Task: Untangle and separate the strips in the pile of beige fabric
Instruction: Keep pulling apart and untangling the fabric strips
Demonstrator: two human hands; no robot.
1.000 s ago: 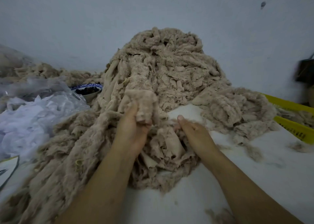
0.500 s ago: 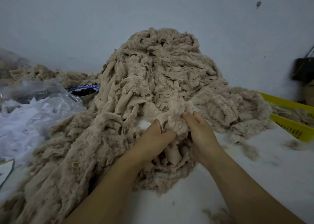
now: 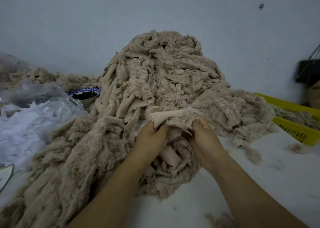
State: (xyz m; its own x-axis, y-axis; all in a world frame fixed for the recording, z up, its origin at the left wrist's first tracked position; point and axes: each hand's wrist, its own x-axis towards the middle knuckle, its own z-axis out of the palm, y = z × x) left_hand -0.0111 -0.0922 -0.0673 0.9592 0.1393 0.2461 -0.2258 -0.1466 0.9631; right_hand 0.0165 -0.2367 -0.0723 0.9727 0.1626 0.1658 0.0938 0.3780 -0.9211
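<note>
A tall tangled pile of beige fabric strips [image 3: 164, 68] rises against the wall in the middle of the white table. My left hand [image 3: 150, 141] and my right hand [image 3: 204, 137] both grip one frayed beige strip [image 3: 173, 118] at the pile's front foot, the strip stretched between them. A smaller bundle of strips [image 3: 171, 160] lies under my hands. Straightened strips [image 3: 69, 158] hang down in a long mass to the left.
Crumpled clear plastic and white scraps [image 3: 31, 117] lie at the left, with a blue-rimmed bowl [image 3: 86, 94] behind them. A yellow basket [image 3: 297, 124] sits at the right edge. A dark bag [image 3: 308, 72] hangs on the wall. Loose fluff [image 3: 297, 148] dots the table.
My left hand left the strip mass at the left and came right to meet my right hand. Both hands now hold one strip, lifted and spread between them.
</note>
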